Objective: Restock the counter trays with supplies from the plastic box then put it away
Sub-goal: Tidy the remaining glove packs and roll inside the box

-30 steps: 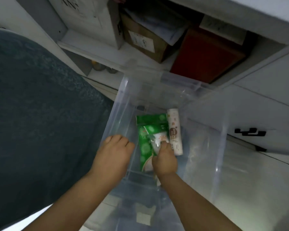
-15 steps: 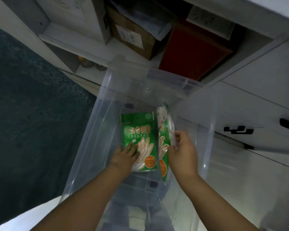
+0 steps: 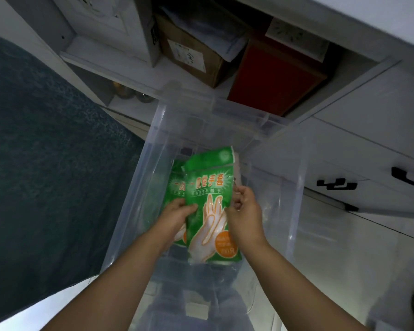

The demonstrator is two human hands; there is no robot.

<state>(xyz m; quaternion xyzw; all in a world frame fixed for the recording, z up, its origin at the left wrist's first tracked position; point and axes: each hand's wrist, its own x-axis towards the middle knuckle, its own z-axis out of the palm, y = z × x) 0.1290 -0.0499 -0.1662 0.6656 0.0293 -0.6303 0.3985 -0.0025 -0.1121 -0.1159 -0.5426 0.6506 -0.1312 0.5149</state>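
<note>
Open cupboard shelves (image 3: 120, 56) lie beyond the fingers; both hands, left (image 3: 175, 215) and right (image 3: 245, 211), pinch the front glove packet (image 3: 208, 206) inside the plastic box (image 3: 294, 187). Best lifted straight up, clear of the packet behind.

Single view, head-worn wide-angle camera. Looks steeply down and forward over the person's own forearms, which enter from the bottom edge. Close range: the clear plastic storage box (image 3: 294, 177) fills the centre of frame, directly below the lens. Upper frame takes in the open white cabinet shelf (image 3: 120, 58) with a brown cardboard carton (image 3: 189, 56) and a red flat box (image 3: 273, 77). Edges bow with lens distortion. No second view to share ground with.
</note>
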